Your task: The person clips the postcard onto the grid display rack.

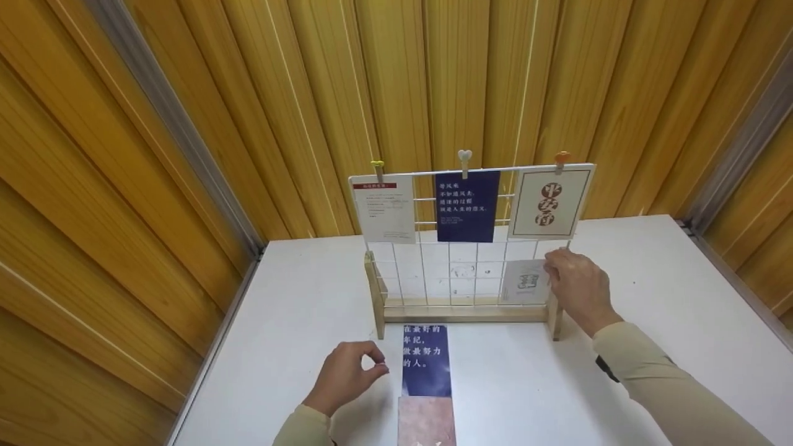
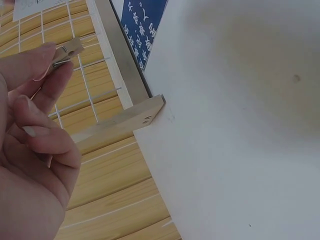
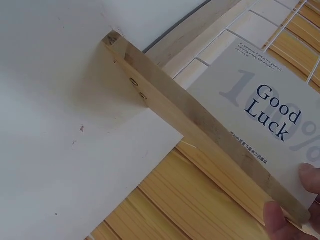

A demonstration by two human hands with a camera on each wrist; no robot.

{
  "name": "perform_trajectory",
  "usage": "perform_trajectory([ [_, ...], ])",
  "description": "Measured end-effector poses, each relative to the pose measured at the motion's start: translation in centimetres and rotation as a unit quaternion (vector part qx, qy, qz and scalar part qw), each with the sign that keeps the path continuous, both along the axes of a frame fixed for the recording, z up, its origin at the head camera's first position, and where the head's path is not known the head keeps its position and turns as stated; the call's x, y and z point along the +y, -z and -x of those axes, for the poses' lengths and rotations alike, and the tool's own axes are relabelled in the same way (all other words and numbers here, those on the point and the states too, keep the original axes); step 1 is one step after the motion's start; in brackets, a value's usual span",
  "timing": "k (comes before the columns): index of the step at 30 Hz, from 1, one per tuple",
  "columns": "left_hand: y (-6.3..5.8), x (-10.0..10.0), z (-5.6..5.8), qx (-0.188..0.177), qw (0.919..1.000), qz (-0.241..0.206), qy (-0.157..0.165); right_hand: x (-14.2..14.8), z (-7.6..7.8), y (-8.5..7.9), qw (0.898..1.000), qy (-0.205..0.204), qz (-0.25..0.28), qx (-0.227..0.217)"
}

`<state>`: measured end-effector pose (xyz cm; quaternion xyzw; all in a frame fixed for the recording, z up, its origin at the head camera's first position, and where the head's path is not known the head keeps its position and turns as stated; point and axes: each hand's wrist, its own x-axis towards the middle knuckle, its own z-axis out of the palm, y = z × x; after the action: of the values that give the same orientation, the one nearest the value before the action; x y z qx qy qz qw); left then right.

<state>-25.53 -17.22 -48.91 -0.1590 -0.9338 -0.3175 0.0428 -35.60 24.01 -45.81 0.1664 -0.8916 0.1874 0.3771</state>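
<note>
My right hand (image 1: 579,282) holds a pale card (image 1: 519,286) by its upper right corner, at the lower right of a white wire grid (image 1: 437,263). In the right wrist view, that card (image 3: 240,95) reads "Good Luck", and my fingertips (image 3: 310,177) lie at its corner beside the wooden side post (image 3: 200,117). My left hand (image 1: 347,375) is over the table, left of a dark blue card (image 1: 427,378). Between its thumb and forefinger it pinches a small wooden clothespin (image 2: 66,51), seen in the left wrist view.
Along the grid's top, yellow (image 1: 377,165), white heart (image 1: 464,156) and orange clips (image 1: 562,158) hold three cards. The grid stands in a wooden base (image 1: 464,314) on the white table (image 1: 297,291). A pinkish card (image 1: 426,418) lies in front of the blue one. Wood-patterned walls (image 1: 396,80) surround the table.
</note>
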Motion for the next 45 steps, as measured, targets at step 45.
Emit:
perform_trajectory([
  [45,-8.3,17.3,6.6,0.237,0.9682,0.048,0.063,-0.3,0.5,2.0,1.000,0.016,0.002,0.022],
])
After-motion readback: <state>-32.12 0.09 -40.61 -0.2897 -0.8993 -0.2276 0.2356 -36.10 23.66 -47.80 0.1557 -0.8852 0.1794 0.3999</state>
